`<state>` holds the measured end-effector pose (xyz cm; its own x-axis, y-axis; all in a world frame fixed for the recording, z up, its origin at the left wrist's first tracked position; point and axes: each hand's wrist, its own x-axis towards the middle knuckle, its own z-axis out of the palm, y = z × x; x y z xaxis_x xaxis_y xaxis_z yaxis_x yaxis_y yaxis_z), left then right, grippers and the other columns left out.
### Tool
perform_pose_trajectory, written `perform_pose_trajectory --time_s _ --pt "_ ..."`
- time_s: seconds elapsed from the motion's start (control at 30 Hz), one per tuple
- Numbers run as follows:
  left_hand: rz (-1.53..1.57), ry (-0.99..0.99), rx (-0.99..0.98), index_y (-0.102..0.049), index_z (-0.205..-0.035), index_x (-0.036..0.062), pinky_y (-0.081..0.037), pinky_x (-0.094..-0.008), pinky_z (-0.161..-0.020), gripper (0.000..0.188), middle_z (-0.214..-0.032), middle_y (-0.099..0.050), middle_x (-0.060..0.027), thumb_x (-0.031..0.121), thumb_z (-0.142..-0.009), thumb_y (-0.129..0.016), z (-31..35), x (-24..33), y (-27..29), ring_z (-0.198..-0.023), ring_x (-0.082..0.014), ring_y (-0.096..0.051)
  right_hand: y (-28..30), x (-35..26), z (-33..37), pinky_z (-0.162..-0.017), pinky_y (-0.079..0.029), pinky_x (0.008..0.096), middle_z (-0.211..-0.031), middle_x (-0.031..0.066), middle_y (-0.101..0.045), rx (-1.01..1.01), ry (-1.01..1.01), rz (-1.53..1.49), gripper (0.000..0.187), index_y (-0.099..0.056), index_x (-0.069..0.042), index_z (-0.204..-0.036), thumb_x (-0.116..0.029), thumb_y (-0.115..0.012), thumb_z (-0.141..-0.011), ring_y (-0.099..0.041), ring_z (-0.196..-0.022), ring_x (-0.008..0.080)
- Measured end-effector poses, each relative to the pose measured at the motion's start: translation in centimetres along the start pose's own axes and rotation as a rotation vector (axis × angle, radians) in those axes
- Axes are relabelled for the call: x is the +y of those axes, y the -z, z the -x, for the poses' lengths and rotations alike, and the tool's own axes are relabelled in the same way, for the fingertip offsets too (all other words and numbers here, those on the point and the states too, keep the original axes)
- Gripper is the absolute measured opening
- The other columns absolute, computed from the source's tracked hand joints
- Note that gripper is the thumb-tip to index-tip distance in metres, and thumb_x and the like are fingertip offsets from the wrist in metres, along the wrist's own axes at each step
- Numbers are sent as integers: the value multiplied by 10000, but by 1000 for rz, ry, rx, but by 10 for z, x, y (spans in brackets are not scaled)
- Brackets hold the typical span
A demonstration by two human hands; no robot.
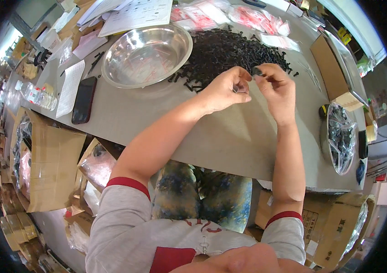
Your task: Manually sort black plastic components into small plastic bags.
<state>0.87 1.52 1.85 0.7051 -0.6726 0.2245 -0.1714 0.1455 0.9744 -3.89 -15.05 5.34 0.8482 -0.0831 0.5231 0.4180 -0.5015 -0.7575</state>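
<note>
On my feed I saw dark characters on a cardboard box (328, 234); print on the papers (135, 17) and the bottle (36, 96) was too small to read.

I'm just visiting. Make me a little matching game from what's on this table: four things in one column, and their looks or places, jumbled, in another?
Things:
1. Metal basin
2. Screws
3. Phone
4. Plastic bottle

Looks or places:
A. Flat and oblong, with a dark screen
B. See-through, farthest left of the four
C. Round, shiny and silver
D. Black, heaped in a big loose pile

Right pairs: 1-C, 2-D, 3-A, 4-B
</note>
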Motion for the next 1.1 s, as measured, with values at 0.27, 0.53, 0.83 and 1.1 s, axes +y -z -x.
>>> perform_pose_trajectory --time_s 0.27,0.53,0.83,1.1 --pt "63 29 -39 -475 -1165 18 -438 -273 -844 474 -1021 -525 -23 -9 -735 -675 -1 -6 4 -962 -114 -514 5 -3 1 -923 -419 370 -1086 103 -599 -309 246 93 243 -679 -73 -968 -40 -680 -727 -577 -978 239" --pt "62 82 96 -560 -1100 -5 -455 -241 -765 295 -974 -607 -40 103 -841 -651 -3 -3 5 -852 -97 -549 6 5 -1 -710 -483 316 -900 111 -636 -245 42 110 119 -662 -26 -860 -55 -696 -750 -592 -747 203" --pt "-256 -39 197 -637 -956 -11 -455 -222 -655 183 -780 -621 -10 160 -903 -597 -5 -7 5 -709 -66 -543 6 10 -1 -590 -434 303 -730 84 -615 -226 -162 -19 163 -626 10 -850 -105 -705 -766 -524 -620 139" --pt "-366 -90 187 -600 -964 -8 -462 -222 -663 151 -823 -596 0 133 -932 -557 -2 -10 6 -741 -55 -537 11 5 -3 -617 -448 357 -745 147 -595 -390 -58 77 159 -593 13 -872 -138 -607 -826 -561 -661 249"
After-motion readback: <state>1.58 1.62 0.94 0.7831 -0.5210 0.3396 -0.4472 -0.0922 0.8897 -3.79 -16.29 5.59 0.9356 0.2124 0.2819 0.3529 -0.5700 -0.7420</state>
